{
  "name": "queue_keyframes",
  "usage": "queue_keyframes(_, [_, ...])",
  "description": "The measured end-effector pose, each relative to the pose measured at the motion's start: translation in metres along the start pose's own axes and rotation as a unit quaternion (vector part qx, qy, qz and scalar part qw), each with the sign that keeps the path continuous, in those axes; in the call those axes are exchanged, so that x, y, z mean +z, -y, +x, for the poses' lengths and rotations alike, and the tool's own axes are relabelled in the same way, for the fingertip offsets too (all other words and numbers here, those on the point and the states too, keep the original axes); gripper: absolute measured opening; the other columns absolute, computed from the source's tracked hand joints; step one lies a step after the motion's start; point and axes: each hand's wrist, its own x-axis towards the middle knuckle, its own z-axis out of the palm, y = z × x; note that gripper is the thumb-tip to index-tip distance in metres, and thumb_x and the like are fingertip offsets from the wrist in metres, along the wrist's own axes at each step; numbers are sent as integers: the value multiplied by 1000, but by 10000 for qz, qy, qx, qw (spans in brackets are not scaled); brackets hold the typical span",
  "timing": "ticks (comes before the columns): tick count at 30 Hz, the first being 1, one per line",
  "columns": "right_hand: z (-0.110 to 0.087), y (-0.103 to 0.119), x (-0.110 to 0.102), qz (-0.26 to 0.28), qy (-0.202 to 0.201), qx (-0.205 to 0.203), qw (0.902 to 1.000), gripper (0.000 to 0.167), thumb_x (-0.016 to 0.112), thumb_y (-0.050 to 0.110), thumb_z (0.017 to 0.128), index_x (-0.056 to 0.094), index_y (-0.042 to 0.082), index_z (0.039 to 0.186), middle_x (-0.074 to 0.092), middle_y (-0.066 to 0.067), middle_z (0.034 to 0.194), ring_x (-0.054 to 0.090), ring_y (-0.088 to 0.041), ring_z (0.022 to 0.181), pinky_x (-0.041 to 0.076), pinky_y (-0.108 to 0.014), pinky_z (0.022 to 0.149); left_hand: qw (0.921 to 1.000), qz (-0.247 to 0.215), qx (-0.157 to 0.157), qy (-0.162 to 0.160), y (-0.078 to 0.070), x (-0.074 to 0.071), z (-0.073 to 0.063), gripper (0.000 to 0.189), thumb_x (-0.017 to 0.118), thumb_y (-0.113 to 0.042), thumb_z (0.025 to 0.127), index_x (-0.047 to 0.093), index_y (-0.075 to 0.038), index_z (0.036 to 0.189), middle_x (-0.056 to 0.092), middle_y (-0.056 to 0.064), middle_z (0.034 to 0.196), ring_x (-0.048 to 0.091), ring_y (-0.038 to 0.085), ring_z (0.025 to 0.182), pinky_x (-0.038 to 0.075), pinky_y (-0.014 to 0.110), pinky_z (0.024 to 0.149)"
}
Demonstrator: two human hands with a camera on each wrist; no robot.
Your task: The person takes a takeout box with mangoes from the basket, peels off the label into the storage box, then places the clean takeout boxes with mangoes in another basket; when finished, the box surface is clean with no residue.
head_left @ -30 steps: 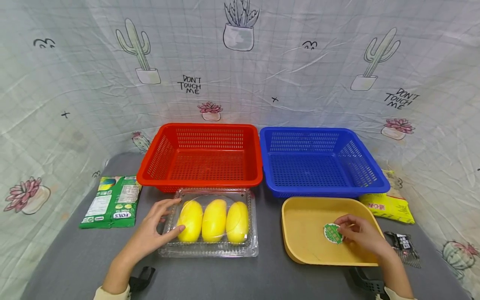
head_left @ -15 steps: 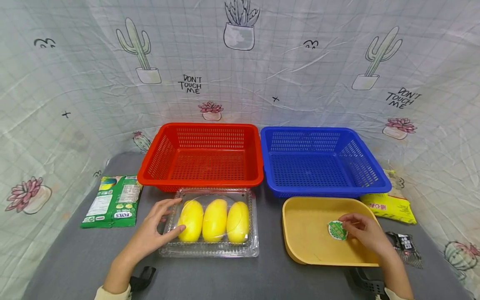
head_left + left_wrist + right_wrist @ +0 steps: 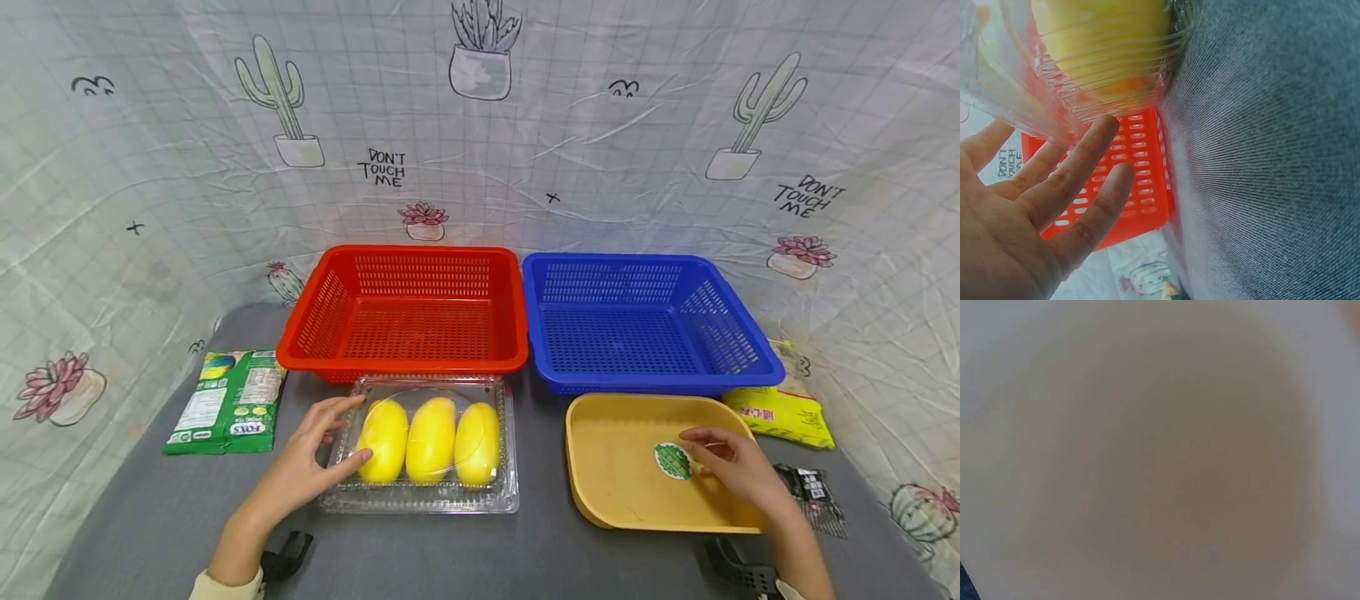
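In the head view, a clear plastic clamshell box (image 3: 495, 500) holds three yellow mangoes (image 3: 430, 440). At its left side is my left hand (image 3: 315, 446), thumb over the front left corner and spread fingers along the side. The left wrist view shows these fingers (image 3: 1110, 125) relaxed beside the ribbed plastic wall. A round green-and-white label (image 3: 673, 461) lies in a shallow yellow tray (image 3: 611, 475). My right hand (image 3: 738, 471) hovers over the tray's right part, loosely bent fingertips right at the label's edge. The right wrist view is only a blur.
Behind stand a red basket (image 3: 416, 367) and a blue basket (image 3: 637, 382), side by side. A green snack packet (image 3: 228, 404) lies at left. On the right are a yellow packet (image 3: 787, 417), partly behind the blue basket, and a small black packet (image 3: 813, 496).
My right hand has drawn the label slightly right within the tray, then come a little away from it, leaving the label lying there. My left hand and the box have stayed put.
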Motion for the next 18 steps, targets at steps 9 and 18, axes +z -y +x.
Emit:
queue_keyframes(9, [-9,12,-6,-191,10,-93,9998,32,57,15,99,62,-9,118,66,-21,110,62,-7,82,56,-27,68,10000,30,57,-22,1,0,1,69,75,-29,86,42,-20,146,39,11,139,56,38,113,48,54,89])
queue_keyframes(18, [-17,26,-15,-755,67,-222,9969,32,57,19,100,63,-4,120,65,-19,114,59,-5,85,53,-25,68,10000,48,75,-18,0,0,1,69,75,-30,86,42,-21,146,39,11,140,56,38,114,48,55,89])
